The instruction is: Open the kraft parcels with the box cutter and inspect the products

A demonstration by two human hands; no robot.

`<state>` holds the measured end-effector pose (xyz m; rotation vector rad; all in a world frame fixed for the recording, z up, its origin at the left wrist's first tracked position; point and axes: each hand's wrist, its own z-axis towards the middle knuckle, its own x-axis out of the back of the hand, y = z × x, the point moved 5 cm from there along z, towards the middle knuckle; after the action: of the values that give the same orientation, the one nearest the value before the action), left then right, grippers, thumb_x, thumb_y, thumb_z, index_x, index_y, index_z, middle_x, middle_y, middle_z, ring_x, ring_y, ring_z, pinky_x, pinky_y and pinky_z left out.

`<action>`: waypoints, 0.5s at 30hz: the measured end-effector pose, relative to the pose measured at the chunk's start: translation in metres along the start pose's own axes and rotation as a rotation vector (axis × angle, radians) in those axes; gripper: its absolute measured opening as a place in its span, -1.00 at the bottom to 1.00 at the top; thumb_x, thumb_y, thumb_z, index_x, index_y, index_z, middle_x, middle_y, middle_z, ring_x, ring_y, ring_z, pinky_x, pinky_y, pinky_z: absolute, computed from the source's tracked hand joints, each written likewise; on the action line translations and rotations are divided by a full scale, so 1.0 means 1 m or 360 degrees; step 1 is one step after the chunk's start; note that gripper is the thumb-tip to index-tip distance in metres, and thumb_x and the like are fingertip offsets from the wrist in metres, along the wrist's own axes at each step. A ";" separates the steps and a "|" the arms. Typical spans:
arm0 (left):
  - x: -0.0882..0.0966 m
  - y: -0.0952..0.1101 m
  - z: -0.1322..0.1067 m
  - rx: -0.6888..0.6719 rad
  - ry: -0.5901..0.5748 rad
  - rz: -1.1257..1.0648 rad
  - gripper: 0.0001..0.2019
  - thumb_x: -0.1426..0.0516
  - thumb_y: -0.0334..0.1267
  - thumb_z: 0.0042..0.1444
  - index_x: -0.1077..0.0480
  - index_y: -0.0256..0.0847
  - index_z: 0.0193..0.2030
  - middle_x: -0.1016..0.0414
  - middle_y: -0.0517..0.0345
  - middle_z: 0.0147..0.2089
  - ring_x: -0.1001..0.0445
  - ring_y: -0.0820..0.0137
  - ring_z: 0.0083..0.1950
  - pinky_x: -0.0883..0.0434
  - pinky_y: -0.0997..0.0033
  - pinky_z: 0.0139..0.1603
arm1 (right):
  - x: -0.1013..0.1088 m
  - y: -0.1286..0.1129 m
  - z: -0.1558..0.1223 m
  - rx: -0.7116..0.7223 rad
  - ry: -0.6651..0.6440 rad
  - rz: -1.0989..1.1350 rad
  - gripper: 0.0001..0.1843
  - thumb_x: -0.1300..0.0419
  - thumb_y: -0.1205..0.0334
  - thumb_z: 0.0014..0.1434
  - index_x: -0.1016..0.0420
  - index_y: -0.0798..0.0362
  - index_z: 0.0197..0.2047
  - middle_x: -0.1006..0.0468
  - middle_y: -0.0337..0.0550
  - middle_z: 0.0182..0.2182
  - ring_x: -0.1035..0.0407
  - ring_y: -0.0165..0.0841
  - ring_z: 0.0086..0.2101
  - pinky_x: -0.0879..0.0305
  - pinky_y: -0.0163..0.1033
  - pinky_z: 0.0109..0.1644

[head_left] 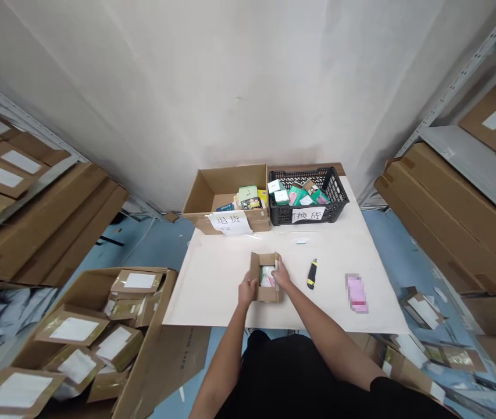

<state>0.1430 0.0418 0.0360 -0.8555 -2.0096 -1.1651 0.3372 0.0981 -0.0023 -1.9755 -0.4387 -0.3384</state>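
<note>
A small cardboard box [267, 295] stands with its flaps up near the front of the white table [213, 279]. Inside it lie pale green, white and pink packets [267, 276]. My left hand [248, 289] grips the box's left side, fingers closed on the cardboard. On the opposite side, my right hand [281, 274] is at the right flap and wall, its fingers partly hidden by the box. To the right of that hand lies a black and yellow utility knife [312, 274]. Farther right is a blurred pink item [356, 293].
A cardboard carton [248, 220] with a handwritten sign and a black plastic crate [280, 216] of small green and white boxes stand at the table's back. At lower left, a large carton [167, 297] holds several sealed parcels. Loaded shelves [470, 174] flank both sides.
</note>
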 end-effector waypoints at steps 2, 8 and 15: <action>0.002 -0.013 0.003 0.0176 0.0099 -0.0189 -0.40 -0.10 -0.13 0.38 -0.18 -0.16 0.51 -0.69 -0.01 0.06 -0.64 0.20 0.09 -0.48 0.32 0.11 | 0.019 0.004 0.000 0.0038 -0.0116 0.0095 0.03 -0.15 0.35 0.10 0.10 -0.03 0.61 -0.42 -0.07 0.36 -0.39 -0.18 0.28 -0.39 -0.21 0.28; -0.002 -0.002 -0.003 -0.0046 0.0453 0.0012 -0.48 -0.10 -0.23 0.33 -0.29 -0.15 0.42 -0.20 -0.09 0.55 -0.12 0.12 0.58 -0.26 0.07 0.46 | 0.059 0.007 -0.025 0.0456 0.0148 -0.0531 -0.09 -0.13 0.32 0.28 0.08 -0.07 0.61 0.00 -0.02 0.56 -0.04 -0.06 0.47 -0.19 0.03 0.44; -0.028 0.036 -0.009 -0.0554 -0.0165 0.0435 -0.69 -0.11 -0.38 0.18 -0.65 -0.17 -0.06 0.03 0.13 0.65 0.18 -0.10 0.65 0.03 -0.23 0.58 | 0.038 -0.015 -0.018 0.0725 -0.0162 -0.1304 -0.52 -0.14 0.28 0.36 -0.53 -0.03 0.31 0.15 -0.01 0.59 0.35 0.07 0.53 0.05 0.22 0.47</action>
<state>0.1894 0.0421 0.0339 -1.3424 -1.7224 -1.3508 0.3633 0.0935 0.0333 -1.2976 -1.2736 -0.5845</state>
